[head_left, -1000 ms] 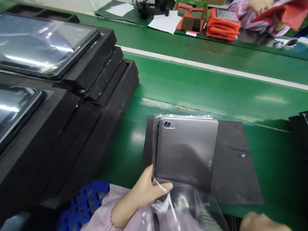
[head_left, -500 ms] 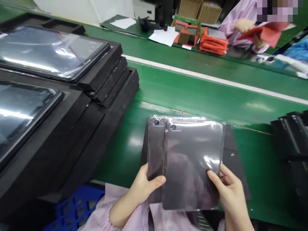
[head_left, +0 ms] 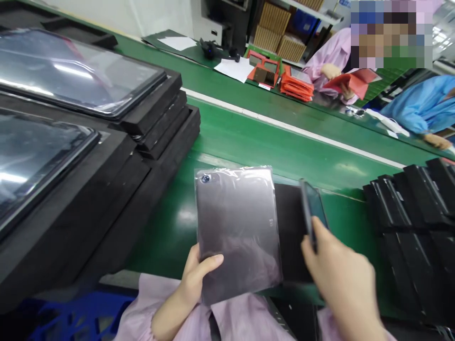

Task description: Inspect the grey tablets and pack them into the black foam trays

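Note:
My left hand is closed on the lower left edge of a grey tablet in a clear plastic sleeve, thumb on its back. The tablet's back faces me, camera at the top left. My right hand, slightly blurred, grips a second tablet, which stands nearly edge-on to the right of the first and apart from it. Below both lies a dark mat on the green bench.
Black foam trays with large plastic-covered screens are stacked at left. Black slotted holders stand at right. Across the green bench, a co-worker's hands handle a red sheet beside stacked orange pouches. A blue crate sits lower left.
The two overlapping tablets have come apart. My right hand has taken the front one rightward and turned it edge-on; my left hand keeps the other, now fully visible.

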A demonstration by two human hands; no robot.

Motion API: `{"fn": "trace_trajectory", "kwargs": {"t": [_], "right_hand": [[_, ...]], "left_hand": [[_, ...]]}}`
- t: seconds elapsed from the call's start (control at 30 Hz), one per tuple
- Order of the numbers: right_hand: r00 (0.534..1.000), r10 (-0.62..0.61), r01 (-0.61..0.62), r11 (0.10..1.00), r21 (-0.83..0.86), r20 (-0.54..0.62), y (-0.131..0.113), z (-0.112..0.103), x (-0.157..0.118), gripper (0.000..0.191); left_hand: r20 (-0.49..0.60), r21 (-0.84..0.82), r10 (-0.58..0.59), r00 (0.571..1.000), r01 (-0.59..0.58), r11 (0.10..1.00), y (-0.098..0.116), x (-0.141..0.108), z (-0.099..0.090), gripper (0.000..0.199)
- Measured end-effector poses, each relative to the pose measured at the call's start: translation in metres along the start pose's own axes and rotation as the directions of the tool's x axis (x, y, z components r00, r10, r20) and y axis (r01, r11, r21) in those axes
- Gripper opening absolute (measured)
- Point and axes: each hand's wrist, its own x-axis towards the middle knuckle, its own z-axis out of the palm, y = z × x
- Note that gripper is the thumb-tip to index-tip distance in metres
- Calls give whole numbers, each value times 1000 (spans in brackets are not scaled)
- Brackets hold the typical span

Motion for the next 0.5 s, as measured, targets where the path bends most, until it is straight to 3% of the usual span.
{"fn": "trace_trajectory", "kwargs": {"t": [0.07,0.13,0.2,0.27,0.33,0.43,0.5], "right_hand": [[989,-102,110,991,-72,105,-23,18,2,33],[984,-102,89,992,92,146,-36,25,3,35],[998,-23,0,940,341,64,-42,26,4,42],[997,40,-6,875,483,-61,-45,27,6,39],[983,14,76,880,469,-185,-48,31,10,27],[928,-66,193,927,321,-367,-57,34,13,16],[916,-127,264,904,335,-380,-65,30,10,19]], "left_hand": [[7,-19,-8,1000,8,1000,0,0,-5,28],[21,-20,-19,1000,20,1000,0,0,-9,31],[32,1,-34,999,34,999,-1,0,-12,32],[43,39,-41,998,39,998,-2,-1,-14,33],[59,84,-26,998,21,996,-4,-1,-15,32],[98,141,17,995,-31,990,-6,1,-15,27],[132,161,37,991,-58,985,-5,3,-13,26]]}}
